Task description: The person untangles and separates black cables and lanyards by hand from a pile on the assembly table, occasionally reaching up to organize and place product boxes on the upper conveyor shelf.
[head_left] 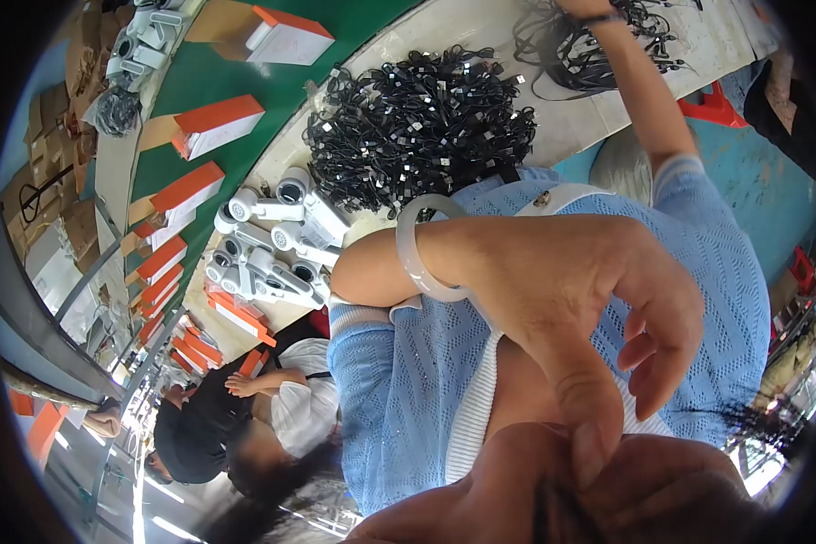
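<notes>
My left hand, with a pale bangle at its wrist, is raised close to the camera. Its thumb is stretched out against my face and the other fingers are loosely curled, apart from the thumb, with nothing seen in them. At the top edge, my right hand, wearing a dark wristband, is over a loose spread of black cables. Its fingers are cut off by the frame, so its grip is hidden. A large heap of black USB cables lies on the pale table.
White jointed devices are grouped left of the heap. Orange-and-white boxes stand in a row along a green belt. People in black and white tops work at lower left. A red stool is at right.
</notes>
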Available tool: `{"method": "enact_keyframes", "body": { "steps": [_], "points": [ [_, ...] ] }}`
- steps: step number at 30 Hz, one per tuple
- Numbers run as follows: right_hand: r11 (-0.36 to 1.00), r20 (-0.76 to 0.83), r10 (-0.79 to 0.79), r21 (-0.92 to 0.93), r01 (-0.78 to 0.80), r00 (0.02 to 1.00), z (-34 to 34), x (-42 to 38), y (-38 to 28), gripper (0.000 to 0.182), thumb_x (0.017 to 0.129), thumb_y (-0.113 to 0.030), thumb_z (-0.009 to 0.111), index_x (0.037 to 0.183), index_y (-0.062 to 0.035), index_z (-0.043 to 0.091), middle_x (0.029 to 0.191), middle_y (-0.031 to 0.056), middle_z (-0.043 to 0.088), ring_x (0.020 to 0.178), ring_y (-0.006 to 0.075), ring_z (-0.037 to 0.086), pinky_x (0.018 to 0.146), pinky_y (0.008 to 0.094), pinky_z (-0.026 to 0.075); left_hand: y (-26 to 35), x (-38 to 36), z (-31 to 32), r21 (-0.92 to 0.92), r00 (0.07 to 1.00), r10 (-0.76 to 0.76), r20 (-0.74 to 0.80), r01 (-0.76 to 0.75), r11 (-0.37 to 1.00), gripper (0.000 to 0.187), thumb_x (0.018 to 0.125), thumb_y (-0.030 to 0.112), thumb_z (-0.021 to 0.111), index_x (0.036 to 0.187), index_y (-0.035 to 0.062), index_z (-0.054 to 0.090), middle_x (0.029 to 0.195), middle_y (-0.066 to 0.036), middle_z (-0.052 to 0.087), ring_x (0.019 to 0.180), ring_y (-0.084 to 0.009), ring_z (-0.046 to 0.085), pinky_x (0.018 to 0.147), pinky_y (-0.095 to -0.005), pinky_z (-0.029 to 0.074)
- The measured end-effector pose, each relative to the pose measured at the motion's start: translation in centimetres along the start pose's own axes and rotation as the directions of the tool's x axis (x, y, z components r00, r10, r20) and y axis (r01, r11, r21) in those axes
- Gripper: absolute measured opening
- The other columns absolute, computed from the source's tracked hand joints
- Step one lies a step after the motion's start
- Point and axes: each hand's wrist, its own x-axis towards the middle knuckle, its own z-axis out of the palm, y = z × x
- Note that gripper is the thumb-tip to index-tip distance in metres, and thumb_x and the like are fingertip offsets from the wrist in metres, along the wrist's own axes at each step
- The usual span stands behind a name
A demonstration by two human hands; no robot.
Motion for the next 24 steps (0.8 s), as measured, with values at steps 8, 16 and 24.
{"method": "enact_keyframes", "body": {
  "steps": [8, 16, 24],
  "points": [
    [0.957, 0.350, 0.271, -0.194, -0.213, 0.897, 1.3, -11.5, 2.1, 0.016, 0.080, -0.020, 0.066, 0.091, -0.0076, 0.066, 0.113, 0.0101, 0.052, 0.109, 0.0309, 0.043, 0.090, 0.0469, 0.034, 0.1, -1.4, -0.9, 0.348, 0.959, -0.272, -0.077, 0.281, 0.894, 0.020, 0.077, 0.023, 0.076, 0.082, 0.0052, 0.069, 0.080, -0.002, 0.063, 0.074, -0.0126, 0.059, 0.065, -0.0255, 0.047],
    [0.905, 0.524, 0.259, 0.163, -0.393, 0.812, -6.0, -4.3, -6.6, 0.020, 0.089, -0.018, 0.057, 0.105, -0.0057, 0.053, 0.070, 0.0184, 0.062, 0.067, 0.0383, 0.062, 0.058, 0.0442, 0.047, -1.1, -11.9, -8.7, 0.463, 0.476, 0.205, -0.855, 0.524, 0.715, 0.024, 0.081, 0.007, 0.071, 0.103, 0.0005, 0.063, 0.087, -0.001, 0.060, 0.071, -0.0075, 0.054, 0.064, -0.0208, 0.046],
    [0.439, 0.546, -0.495, 0.828, -0.348, 0.676, -9.6, 4.2, -17.0, 0.020, 0.093, -0.017, 0.058, 0.105, -0.0022, 0.054, 0.068, 0.0071, 0.061, 0.064, 0.0137, 0.061, 0.059, 0.0283, 0.048, -1.5, -9.9, -11.9, 0.676, 0.618, 0.328, -0.714, 0.485, 0.555, 0.029, 0.075, 0.010, 0.079, 0.098, 0.0030, 0.062, 0.076, 0.005, 0.055, 0.058, -0.0023, 0.042, 0.049, -0.0184, 0.032]
  ]
}}
